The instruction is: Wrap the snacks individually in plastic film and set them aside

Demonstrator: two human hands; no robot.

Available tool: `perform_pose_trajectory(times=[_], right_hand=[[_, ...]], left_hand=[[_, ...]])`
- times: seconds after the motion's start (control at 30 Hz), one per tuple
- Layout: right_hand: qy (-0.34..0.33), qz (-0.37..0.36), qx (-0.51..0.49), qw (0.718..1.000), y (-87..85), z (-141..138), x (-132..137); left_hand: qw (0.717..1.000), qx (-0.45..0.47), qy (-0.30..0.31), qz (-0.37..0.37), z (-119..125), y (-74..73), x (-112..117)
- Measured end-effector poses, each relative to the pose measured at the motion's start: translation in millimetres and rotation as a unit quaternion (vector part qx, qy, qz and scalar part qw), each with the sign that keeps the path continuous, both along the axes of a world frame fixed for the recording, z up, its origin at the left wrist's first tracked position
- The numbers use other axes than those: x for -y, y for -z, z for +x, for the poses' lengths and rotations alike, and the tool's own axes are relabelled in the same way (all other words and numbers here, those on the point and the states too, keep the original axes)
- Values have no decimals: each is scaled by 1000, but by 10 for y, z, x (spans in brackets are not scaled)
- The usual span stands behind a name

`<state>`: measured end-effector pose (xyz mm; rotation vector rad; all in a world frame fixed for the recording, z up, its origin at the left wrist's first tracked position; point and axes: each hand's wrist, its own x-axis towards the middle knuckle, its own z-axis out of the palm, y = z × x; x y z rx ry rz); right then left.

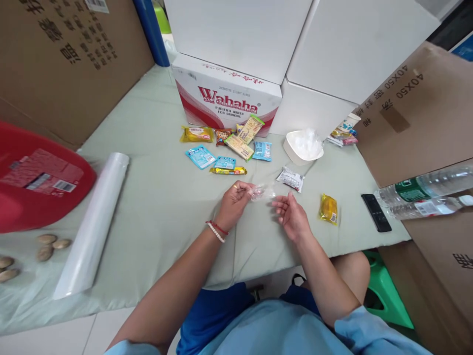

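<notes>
My left hand pinches the left end of a small crumpled clear plastic bag just above the cloth. My right hand is by the bag's right end, palm turned up and fingers apart; it does not appear to grip anything. A white printed snack packet lies just beyond the right hand, and a yellow snack packet is to its right. Past the left hand lie a yellow-wrapped bar and a blue-and-white sachet.
Behind the snacks stands a Wahaha water carton. A white bowl holds clear plastic. On the right are a black phone and plastic bottles. Leftward lie a plastic film roll, a red container and several brown oval objects.
</notes>
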<state>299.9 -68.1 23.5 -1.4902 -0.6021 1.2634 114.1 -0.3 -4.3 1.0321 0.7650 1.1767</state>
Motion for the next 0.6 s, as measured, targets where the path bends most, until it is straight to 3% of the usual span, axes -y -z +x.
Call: perform_pose_trajectory(times=[0.07,0.23,0.43,0.6], right_hand=[[11,-24,-64,998,-79,88,-162],[33,11,-108,994,-98,103,-288],[75,-95,-118,986,-49,54,-325],[44,28,-42,998,-47,-19,-300]], left_hand=[[999,-10,42,17,3,-5,31],[989,-73,83,102,30,102,52],[971,-158,79,160,42,212,43],[945,-219,78,230,27,191,78]])
